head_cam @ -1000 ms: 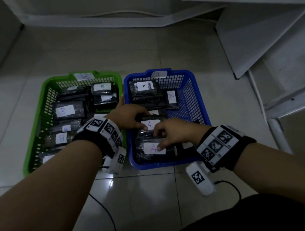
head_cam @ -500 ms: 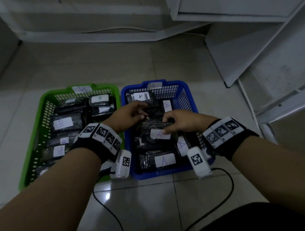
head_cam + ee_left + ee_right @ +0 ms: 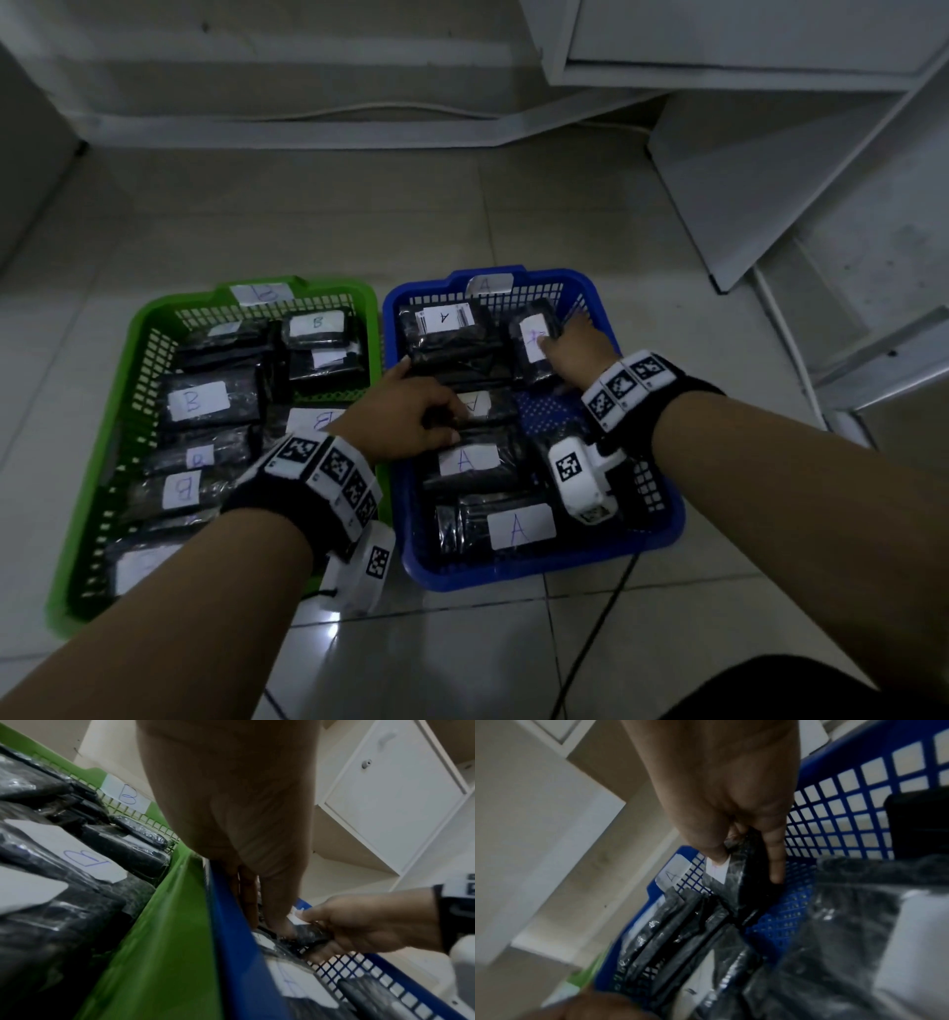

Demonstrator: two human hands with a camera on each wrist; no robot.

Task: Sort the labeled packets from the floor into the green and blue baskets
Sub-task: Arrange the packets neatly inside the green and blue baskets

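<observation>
Your right hand (image 3: 577,347) pinches a black A packet (image 3: 534,342), thumb on its white label and fingers behind, standing it on edge at the far right corner of the blue basket (image 3: 662,534), close to the mesh wall. Half a second ago that hand sat mid-basket beside the other; now it has swung back and right, carrying the packet with it, so this one looks nearly placed. Your left hand (image 3: 411,411) has dropped lower over the centre packets, fingers curled down onto a packet there; whether it grips or only presses, I cannot tell. Beside it the green basket (image 3: 149,329) holds its B packets (image 3: 197,403), untouched. No packets show on the floor tiles (image 3: 462,658) around the 2 baskets, so I judge the sorting close to done and this is tidying. Hidden: your left fingertips, buried behind the rim in the wrist view; the held packet's letter, smudged by blur; and the near left basket corner under your forearm
</observation>
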